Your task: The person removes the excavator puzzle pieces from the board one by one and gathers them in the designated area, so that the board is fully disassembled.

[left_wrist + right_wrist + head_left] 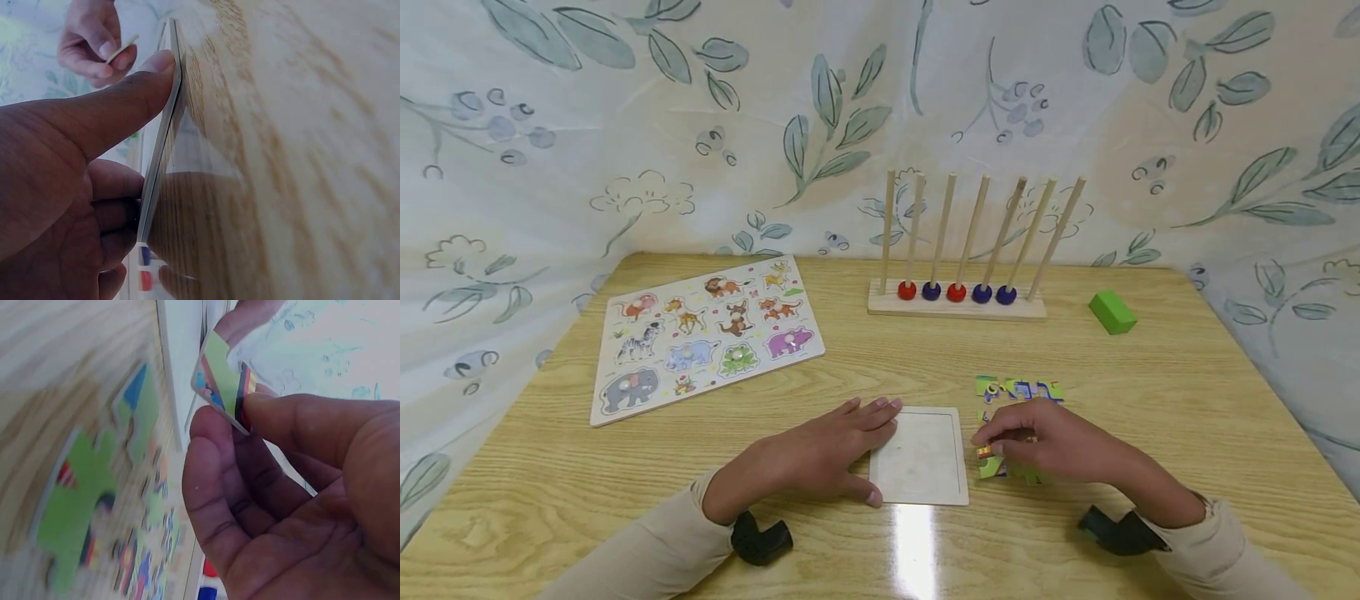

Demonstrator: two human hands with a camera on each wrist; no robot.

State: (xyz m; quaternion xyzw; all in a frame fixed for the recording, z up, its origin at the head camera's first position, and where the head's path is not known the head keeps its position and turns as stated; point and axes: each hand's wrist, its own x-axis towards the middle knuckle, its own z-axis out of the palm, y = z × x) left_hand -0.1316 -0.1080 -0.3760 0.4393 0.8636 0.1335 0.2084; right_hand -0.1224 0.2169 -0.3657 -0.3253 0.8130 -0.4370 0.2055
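Note:
In the head view my left hand holds the left side of a pale, square wooden puzzle tray. Its thumb is at the near left corner and its fingers at the far left. The left wrist view shows the thumb against the tray's edge. My right hand pinches a puzzle piece, green with red, yellow and black, between thumb and fingers. The piece is held tilted, just right of the tray. More puzzle pieces lie around and partly under that hand; some are hidden.
At the back left lies an animal peg puzzle board. A wooden rack with upright rods and red and blue beads stands at the back. Farther right is a green block. Patterned cloth hangs behind the table.

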